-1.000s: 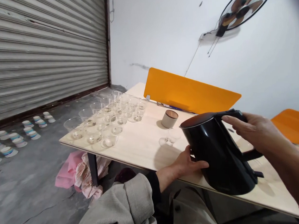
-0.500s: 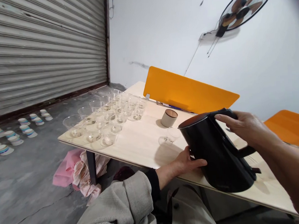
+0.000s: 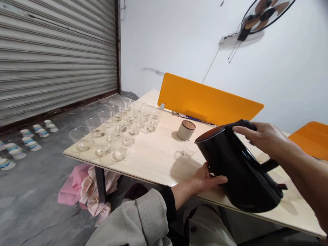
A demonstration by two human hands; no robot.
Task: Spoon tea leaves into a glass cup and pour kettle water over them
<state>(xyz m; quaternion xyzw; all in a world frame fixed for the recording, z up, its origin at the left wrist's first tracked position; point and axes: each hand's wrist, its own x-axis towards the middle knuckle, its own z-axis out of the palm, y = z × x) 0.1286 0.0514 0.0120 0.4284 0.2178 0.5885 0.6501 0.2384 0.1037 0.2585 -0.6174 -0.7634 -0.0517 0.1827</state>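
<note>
A black electric kettle [image 3: 239, 170] is tilted over the front of the table, its spout end toward the left. My right hand [image 3: 266, 137] is closed round its handle at the top, thumb along the lid side. Against the lower front of the kettle's body rests my left hand [image 3: 207, 178], thumb stretched across it and the other fingers partly hidden. Just beyond the spout stands a clear plastic cup [image 3: 191, 146], partly covered by the kettle, with small dark bits at its bottom. A beige cylindrical container [image 3: 185, 130] with a brown inside stands behind that cup.
Several clear plastic cups [image 3: 120, 149] stand in rows on the left of the pale table [image 3: 152, 167]. An orange divider [image 3: 206, 98] rises behind. Upside-down paper cups [image 3: 13, 149] and crumpled pink cloth or plastic [image 3: 73, 184] lie on the floor. A fan [image 3: 266, 13] hangs on the wall.
The kettle has shifted very slightly, its top a little to the left, with my right hand on the handle. My left hand and the cups look unchanged.
</note>
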